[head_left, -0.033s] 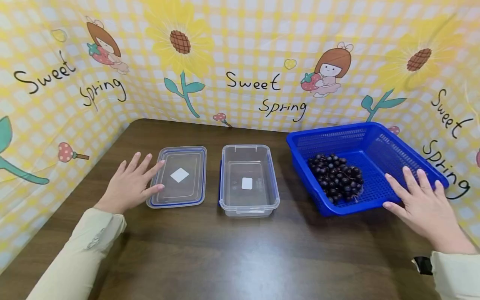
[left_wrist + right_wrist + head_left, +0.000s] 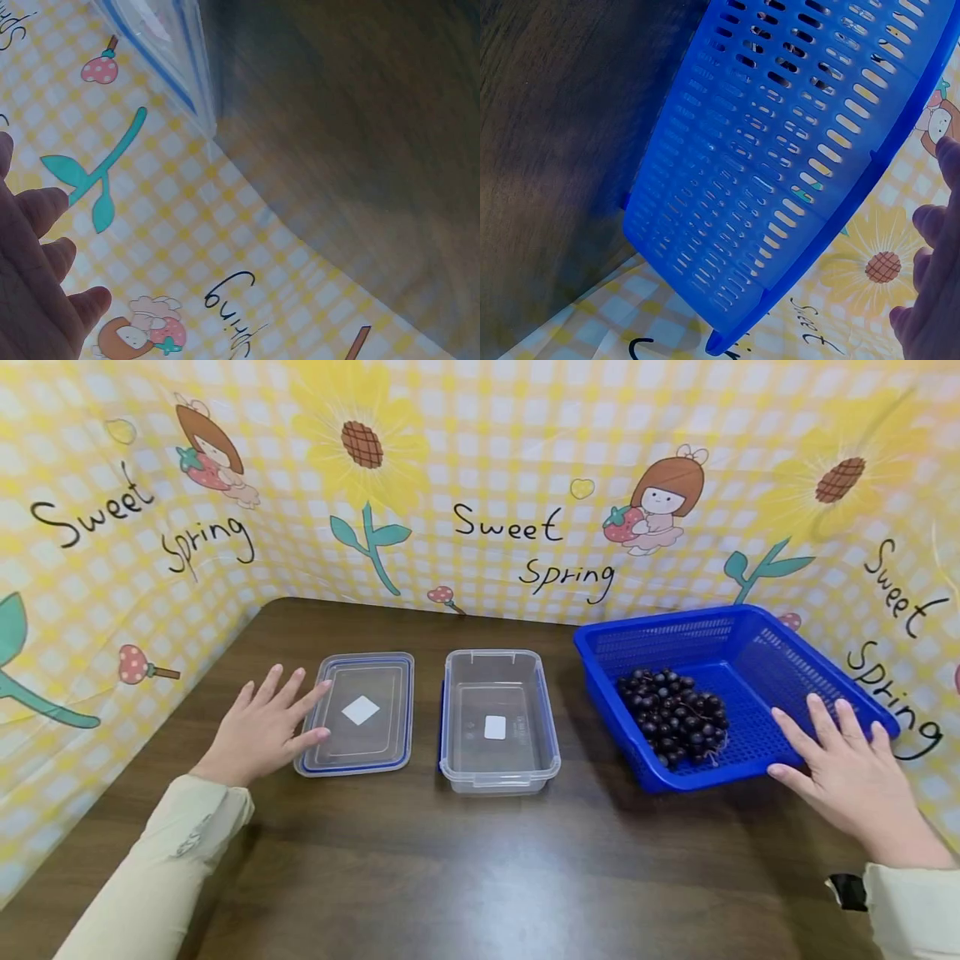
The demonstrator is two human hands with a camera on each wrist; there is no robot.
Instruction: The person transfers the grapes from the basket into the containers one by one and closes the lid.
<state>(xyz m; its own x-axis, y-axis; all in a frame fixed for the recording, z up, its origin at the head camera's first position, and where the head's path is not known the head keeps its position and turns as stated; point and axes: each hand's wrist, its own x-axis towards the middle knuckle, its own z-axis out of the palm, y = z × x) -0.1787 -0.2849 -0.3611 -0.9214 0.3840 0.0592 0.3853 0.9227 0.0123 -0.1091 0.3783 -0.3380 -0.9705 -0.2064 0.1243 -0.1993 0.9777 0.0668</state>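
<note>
My left hand (image 2: pixel 258 727), fingers spread, is at the left edge of a clear lid (image 2: pixel 386 710) with a blue seal; thumb and index finger overlap the lid in the head view. The left wrist view shows the fingers (image 2: pixel 49 259) holding nothing. Right of the lid stands a clear plastic box (image 2: pixel 495 760) with a white label. My right hand (image 2: pixel 847 777), fingers also spread, is by the near right corner of a blue plastic basket (image 2: pixel 765 693). Inside the basket, at its left, lies a bunch of dark grapes (image 2: pixel 675 714). Whether either hand touches anything, I cannot tell.
Everything stands on a dark brown wooden table (image 2: pixel 420 877). A yellow checked cloth (image 2: pixel 495 443) with printed flowers and figures rises behind the table and along both sides. The basket's slotted wall (image 2: pixel 765 157) fills much of the right wrist view.
</note>
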